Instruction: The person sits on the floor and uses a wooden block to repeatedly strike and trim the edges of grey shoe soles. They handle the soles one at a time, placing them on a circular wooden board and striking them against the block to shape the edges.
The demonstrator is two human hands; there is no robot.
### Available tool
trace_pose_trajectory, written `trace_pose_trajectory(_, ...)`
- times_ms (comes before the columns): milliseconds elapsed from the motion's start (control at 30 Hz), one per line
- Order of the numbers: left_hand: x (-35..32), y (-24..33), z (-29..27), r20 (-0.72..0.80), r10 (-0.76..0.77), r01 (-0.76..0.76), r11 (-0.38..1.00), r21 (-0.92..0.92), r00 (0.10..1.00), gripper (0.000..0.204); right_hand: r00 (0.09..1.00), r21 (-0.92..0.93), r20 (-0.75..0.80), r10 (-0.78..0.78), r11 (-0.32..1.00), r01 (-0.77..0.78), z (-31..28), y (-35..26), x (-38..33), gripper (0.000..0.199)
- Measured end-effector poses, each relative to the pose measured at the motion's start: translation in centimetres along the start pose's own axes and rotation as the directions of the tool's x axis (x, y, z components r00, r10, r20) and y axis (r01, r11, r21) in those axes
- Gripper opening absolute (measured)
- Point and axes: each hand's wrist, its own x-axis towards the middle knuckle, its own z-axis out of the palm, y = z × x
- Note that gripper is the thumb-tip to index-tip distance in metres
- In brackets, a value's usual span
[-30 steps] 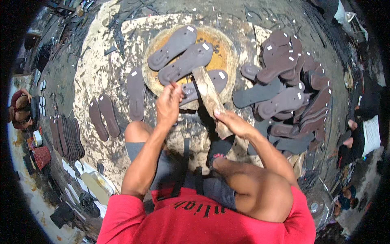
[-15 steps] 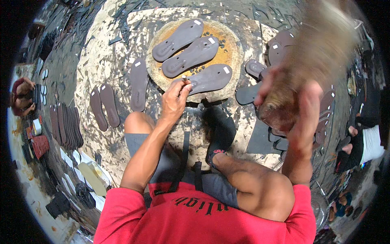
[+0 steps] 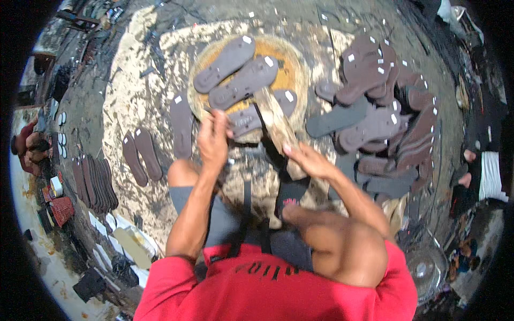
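Observation:
My right hand [image 3: 311,161] is closed round the lower end of a pale wooden mallet [image 3: 276,115], which slants across the nearest sandal sole [image 3: 248,121] and hides its middle. At that sole's left end my left hand [image 3: 214,140] is closed in a pinch on a small hole punch, mostly hidden by the fingers. The sole lies on a round block [image 3: 306,69] with a yellowish top. Two more grey-brown soles, the far sole [image 3: 227,63] and the middle sole [image 3: 245,81], lie slanted beside it. Each shows a small white label near its toe.
A single sole [image 3: 182,125] lies left of the block, with a pair of soles [image 3: 142,155] and a row of soles [image 3: 95,183] further left. A heap of soles [image 3: 369,123] spreads on the right. Another person [image 3: 33,147] sits at the far left.
The mallet has come down from its raised, blurred position at the upper right to above the near sole. My left hand has shifted slightly left and down in view.

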Motion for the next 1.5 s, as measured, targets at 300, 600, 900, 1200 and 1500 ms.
trace_pose_trajectory(300,0.6,-2.2,1.5,0.537,0.482,-0.708,0.596,0.378,0.692,0.055,0.921,0.23,-0.335,-0.198,0.931,0.284,-1.0,-1.0,-0.2,0.051)
trace_pose_trajectory(600,10.1,-1.0,0.7,0.609,0.229,-0.612,0.569,0.548,0.759,0.078,0.776,0.263,-0.54,-0.327,0.81,0.524,-2.9,-0.7,4.3,0.039)
trace_pose_trajectory(900,15.9,0.9,0.6,0.467,0.218,-0.491,0.621,0.611,0.857,0.09,0.83,0.303,-0.469,-0.301,0.828,0.472,-1.8,-2.1,6.6,0.031)
trace_pose_trajectory(1200,8.7,4.7,0.8,0.456,0.398,-0.484,0.871,0.084,0.796,0.082,0.808,0.232,-0.514,-0.287,0.861,0.453,-2.1,-0.8,7.2,0.036)
trace_pose_trajectory(1500,7.2,-14.3,-16.2,0.091,-0.185,0.024,0.537,0.843,0.979,0.098,0.826,0.301,-0.539,-0.164,0.878,0.371,-2.7,-0.4,8.4,0.04)
